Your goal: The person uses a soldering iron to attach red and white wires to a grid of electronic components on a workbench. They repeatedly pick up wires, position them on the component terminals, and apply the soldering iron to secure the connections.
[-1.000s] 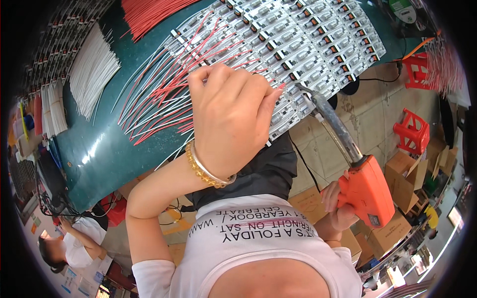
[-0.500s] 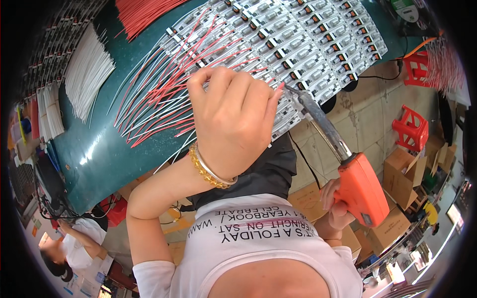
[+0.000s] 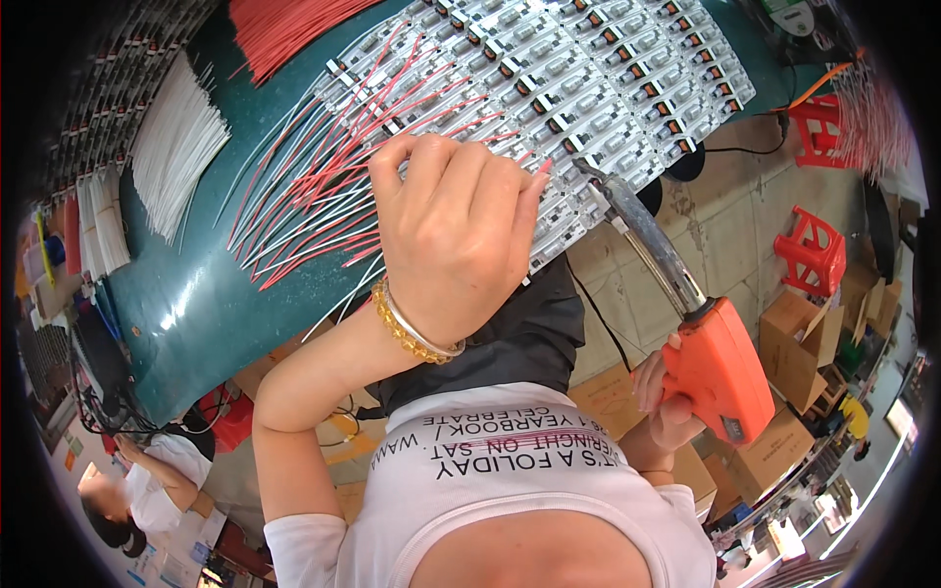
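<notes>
My left hand (image 3: 453, 230) is closed over the near edge of a panel of small circuit boards (image 3: 588, 88), fingertips pressed together low over the boards. What they pinch is hidden. Red and white wires (image 3: 314, 186) fan out left from the panel, some running under this hand. My right hand (image 3: 667, 397) is wrapped round the handle of an orange soldering gun (image 3: 720, 367). Its metal barrel slants up and left, and its dark tip ends above the boards, just right of the left fingertips and apart from them.
On the green table (image 3: 196, 323) lie a bundle of red wires (image 3: 284, 34) and a bundle of white wires (image 3: 176, 147). Red stools (image 3: 812, 250) and cardboard boxes (image 3: 794, 343) stand at the right. Another person (image 3: 162, 480) sits at lower left.
The soldering gun has shifted slightly right, its tip drawing away from my left fingertips. The circuit board panel and my left hand have moved a little to the left.
</notes>
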Tool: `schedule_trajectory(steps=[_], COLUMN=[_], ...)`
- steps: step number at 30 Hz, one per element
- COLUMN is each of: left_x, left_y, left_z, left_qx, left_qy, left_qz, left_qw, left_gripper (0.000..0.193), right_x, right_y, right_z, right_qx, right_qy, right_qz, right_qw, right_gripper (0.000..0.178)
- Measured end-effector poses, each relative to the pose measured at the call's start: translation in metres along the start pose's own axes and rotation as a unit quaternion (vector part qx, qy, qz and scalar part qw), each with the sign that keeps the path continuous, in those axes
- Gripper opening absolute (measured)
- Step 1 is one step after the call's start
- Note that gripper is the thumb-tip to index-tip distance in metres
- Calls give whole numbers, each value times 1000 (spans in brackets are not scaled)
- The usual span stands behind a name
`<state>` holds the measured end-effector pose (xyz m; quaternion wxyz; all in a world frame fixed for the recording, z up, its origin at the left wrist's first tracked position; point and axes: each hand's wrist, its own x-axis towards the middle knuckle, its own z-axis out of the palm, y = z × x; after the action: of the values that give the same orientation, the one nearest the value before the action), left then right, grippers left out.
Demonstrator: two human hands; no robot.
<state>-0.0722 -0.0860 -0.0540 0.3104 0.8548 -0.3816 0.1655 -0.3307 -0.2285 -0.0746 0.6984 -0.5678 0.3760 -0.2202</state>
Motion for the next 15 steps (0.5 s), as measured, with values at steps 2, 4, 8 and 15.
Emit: schedule_trajectory(steps=[2,4,8,15], left_x=[-1,2,-1,-8], left_y=[1,0,3,15], left_z=[1,1,-12,3], left_qx=[7,20,-50,-43], left_qy=[19,61,67,16], left_qz=[14,38,-13,-42], left_qw=[1000,997,996,998], left_gripper=[15,14,14,15], right_x=[5,9,2,6], right_y=[-13,-31,-21,-35], right_z=[21,36,9,23], right_qx=[-14,-46,-69,-96], right_qy=[-47,-105,-88,-154], right_qz=[-48,-98,-103,-98], right_qw=[998,989,988,978], right_gripper=[82,81,79,78])
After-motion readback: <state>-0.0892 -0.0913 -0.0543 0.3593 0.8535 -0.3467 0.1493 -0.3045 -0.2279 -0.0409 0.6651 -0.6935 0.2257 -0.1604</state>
